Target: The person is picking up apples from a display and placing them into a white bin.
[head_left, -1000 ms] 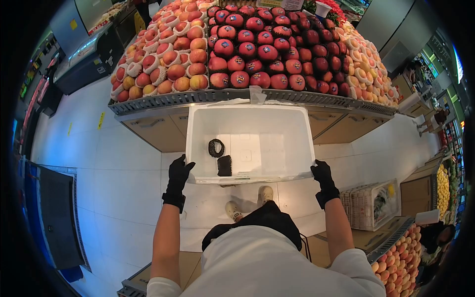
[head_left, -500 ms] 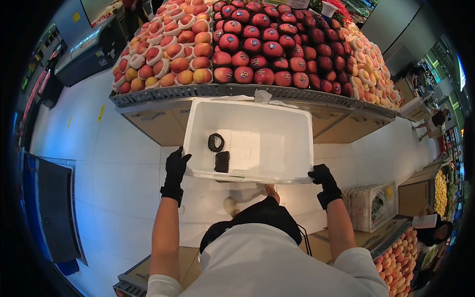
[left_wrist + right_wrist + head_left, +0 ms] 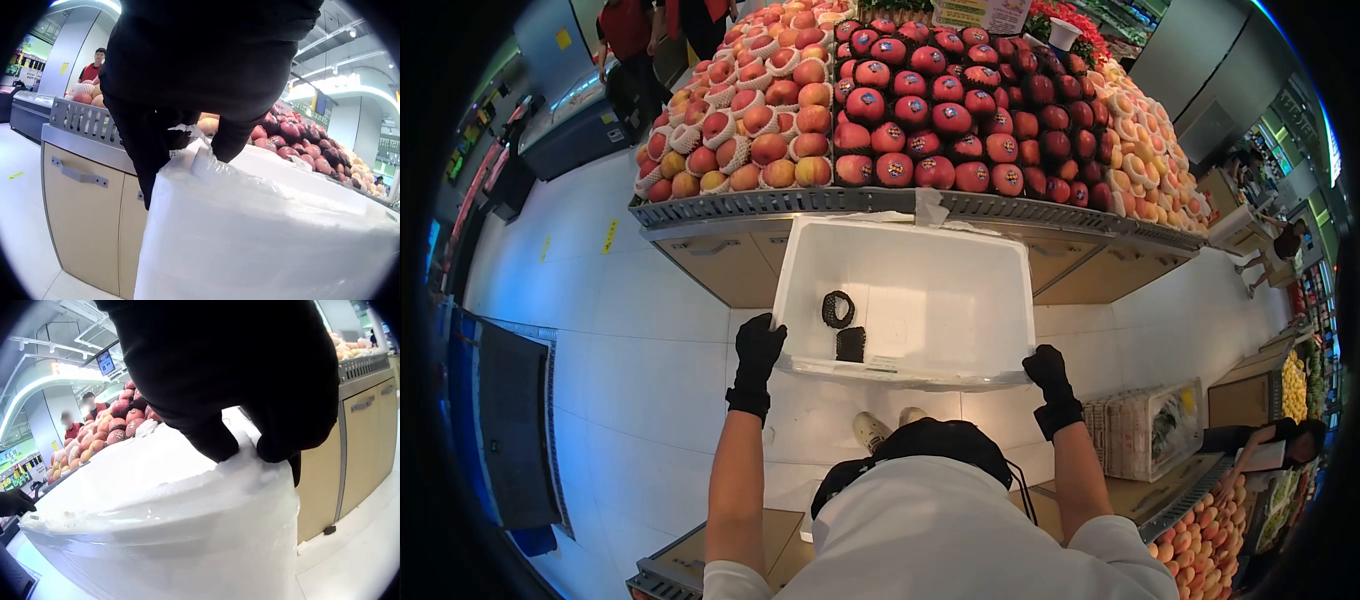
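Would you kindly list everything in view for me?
Rectangular foam-like box: one, white, centre
Mesh foam sleeves: two, black, inside the box
Round glossy fruit: many, red, middle of the grey-edged fruit display
Round netted fruit: many, orange-red, display's left
Round pale fruit: many, peach, display's right
Round loose fruit: many, orange-pink, lower right
Panelled cabinets: several, beige, under the display
Slatted crates: at least one, whitish, right
Long boxy case: one, dark, upper left
Bystanders: several, some in red, background
Shirt: one, white, bottom centre
Shoes: two, cream, below the box
Left hand: one, black-gloved, box's near left corner
Right hand: one, black-gloved, near right corner
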